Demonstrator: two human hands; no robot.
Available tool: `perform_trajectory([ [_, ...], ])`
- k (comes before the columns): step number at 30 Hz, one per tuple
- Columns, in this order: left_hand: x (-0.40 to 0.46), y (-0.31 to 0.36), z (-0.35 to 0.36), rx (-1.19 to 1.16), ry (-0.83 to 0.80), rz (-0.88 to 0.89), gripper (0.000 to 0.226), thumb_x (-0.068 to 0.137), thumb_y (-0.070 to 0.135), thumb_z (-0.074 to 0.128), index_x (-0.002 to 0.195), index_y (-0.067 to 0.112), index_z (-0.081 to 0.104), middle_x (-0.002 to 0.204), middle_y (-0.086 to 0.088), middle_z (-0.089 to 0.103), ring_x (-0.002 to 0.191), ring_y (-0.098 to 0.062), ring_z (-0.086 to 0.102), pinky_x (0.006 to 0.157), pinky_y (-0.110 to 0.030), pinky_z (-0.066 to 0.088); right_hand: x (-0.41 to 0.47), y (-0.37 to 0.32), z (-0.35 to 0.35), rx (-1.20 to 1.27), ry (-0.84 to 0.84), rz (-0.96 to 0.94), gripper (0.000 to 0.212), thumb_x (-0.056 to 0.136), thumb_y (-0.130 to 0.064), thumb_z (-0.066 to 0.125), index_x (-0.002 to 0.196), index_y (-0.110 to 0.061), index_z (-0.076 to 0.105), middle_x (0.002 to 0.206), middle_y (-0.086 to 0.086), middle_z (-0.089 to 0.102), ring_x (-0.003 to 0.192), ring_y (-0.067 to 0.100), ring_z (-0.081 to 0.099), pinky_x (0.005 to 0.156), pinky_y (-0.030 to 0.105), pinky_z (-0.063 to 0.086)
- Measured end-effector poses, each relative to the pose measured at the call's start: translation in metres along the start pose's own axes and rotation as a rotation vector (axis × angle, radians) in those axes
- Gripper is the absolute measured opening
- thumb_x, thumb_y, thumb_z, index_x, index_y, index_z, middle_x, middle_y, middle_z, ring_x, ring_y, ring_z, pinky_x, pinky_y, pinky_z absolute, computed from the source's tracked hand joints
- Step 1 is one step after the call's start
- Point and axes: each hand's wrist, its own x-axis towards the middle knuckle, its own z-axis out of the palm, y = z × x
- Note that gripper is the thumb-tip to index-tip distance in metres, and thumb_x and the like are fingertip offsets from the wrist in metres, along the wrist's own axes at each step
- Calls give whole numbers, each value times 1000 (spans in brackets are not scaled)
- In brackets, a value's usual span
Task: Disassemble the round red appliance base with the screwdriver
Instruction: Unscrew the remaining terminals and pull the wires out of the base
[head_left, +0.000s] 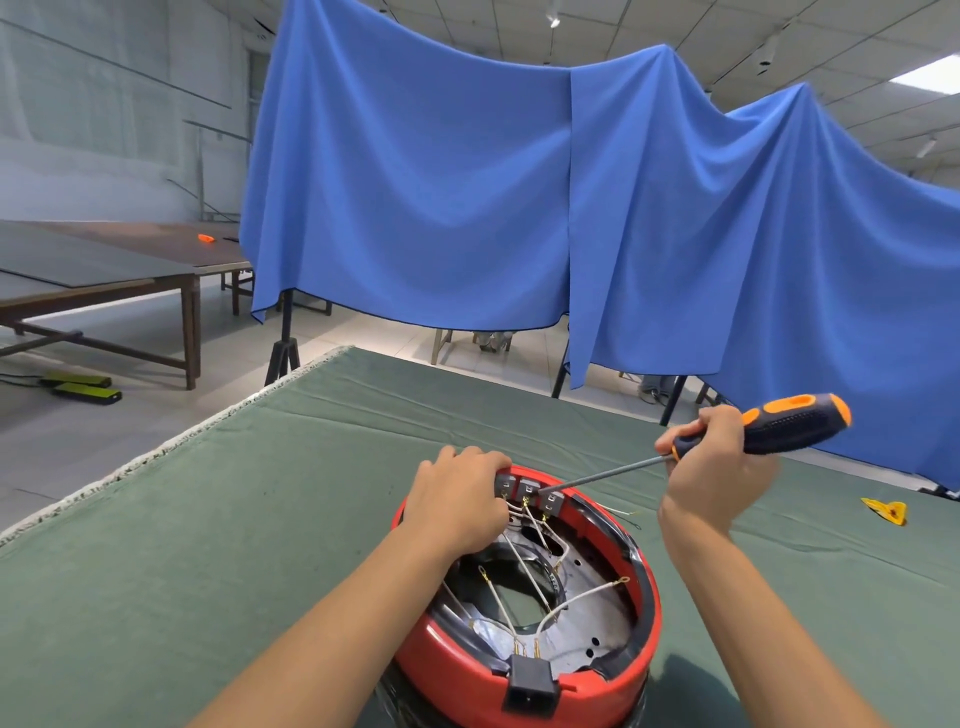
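The red base sits open side up at the near edge of the green-covered desk, white wires crossing inside it. The left hand grips its far rim beside grey switch blocks. The right hand holds the screwdriver, tip touching those blocks. A yellow scrap lies far right.

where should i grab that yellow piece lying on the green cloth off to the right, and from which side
Pinch the yellow piece from above, across its wider right end. It lies flat on the green cloth and tapers to a thin point on the left, so the broad end probably gives the fingers more to hold. It sits apart from the red base, with open cloth around it. Its exact thickness is hard to tell.
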Motion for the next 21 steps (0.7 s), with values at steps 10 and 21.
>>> perform_trajectory([
  [10, 0, 0, 0, 17, 5, 7, 52, 85, 23, 50, 136, 30, 44, 135, 2, 51, 121, -23, 42, 98, -38, 34, -10, 3, -5, -78, -67, -86, 22, 68, -16, 53, 52, -11, 40, 37, -2, 45, 35, 19, 46, 43, 21, 33],
  [21, 0, 0, 1, 26, 6, 12, 53, 85, 21, 49, 136, 31, 44, 134, 3, 51, 120, -23, 42, 98, -38, 34, 40, 24, 30, -268, 44, 112, 21, 72, -12, 50, 58, -14, 34, 34, -7, 32, 30, 15, 33, 37, 16, 26],
])
